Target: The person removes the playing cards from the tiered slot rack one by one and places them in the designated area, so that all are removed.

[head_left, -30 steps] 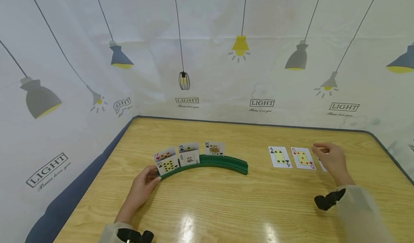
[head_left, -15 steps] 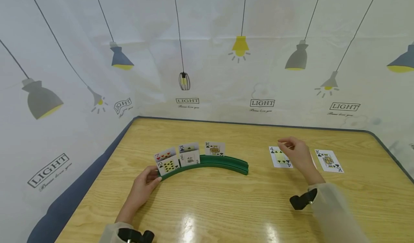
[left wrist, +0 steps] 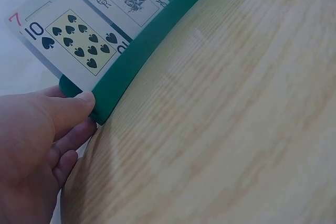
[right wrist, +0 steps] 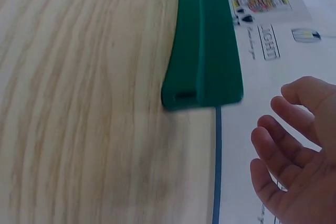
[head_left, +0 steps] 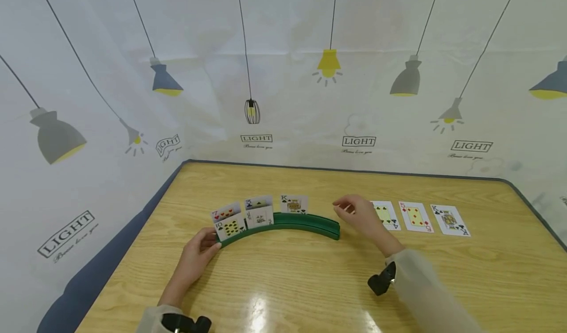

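Observation:
My left hand (head_left: 199, 254) pinches the left end of a curved green playing-card holder (head_left: 305, 220), thumb in front, beside the ten of spades (left wrist: 82, 44). The seven (head_left: 226, 211) stands behind that ten. Further along, a joker (head_left: 260, 217) stands in front of a three (head_left: 258, 202), and a king of spades (head_left: 294, 204) stands in the back groove. My right hand (head_left: 360, 218) hovers just past the holder's right end, fingers loosely bent and nothing between them. In the right wrist view the holder's bare end (right wrist: 205, 77) lies left of the fingers.
Three playing cards lie face up to the right on the wooden table (head_left: 283, 279): a black four (head_left: 386, 216) partly behind my right hand, a five of diamonds (head_left: 416, 217) and a black king (head_left: 450, 220). A lamp-printed wall covering (head_left: 292, 101) rises behind the table's far edge.
My right hand has swept left from over the king on the table, across the five and four, to the holder's right end. The left hand and holder have stayed put.

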`<control>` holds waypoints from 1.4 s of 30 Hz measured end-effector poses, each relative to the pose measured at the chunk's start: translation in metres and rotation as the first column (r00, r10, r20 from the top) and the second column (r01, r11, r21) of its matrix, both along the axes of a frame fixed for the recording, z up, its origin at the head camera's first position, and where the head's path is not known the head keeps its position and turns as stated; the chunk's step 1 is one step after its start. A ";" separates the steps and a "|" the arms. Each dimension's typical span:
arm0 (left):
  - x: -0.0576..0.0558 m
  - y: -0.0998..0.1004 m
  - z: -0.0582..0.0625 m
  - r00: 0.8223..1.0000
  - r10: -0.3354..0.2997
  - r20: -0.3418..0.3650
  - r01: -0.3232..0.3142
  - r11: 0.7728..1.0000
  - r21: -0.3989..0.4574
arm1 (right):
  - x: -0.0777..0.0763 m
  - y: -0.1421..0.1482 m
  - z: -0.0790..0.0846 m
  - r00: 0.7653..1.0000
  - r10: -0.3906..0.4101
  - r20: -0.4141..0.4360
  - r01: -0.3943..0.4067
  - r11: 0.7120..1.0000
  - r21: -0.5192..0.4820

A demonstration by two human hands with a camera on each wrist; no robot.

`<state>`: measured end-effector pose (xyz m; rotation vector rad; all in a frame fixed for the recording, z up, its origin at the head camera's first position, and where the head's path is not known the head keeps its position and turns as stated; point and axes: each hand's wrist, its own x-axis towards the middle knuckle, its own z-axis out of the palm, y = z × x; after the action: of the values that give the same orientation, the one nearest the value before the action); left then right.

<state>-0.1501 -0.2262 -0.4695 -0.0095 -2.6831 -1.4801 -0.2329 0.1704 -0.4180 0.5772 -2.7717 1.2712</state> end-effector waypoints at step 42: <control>-0.001 -0.003 -0.005 1.000 -0.008 0.010 0.008 1.000 0.005 | -0.018 -0.057 -0.015 0.982 0.184 0.037 -0.186 0.980 0.069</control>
<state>-0.1513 -0.2290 -0.4745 -0.0124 -2.6904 -1.4923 -0.2505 0.1136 -0.4330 0.8464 -2.8567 1.2238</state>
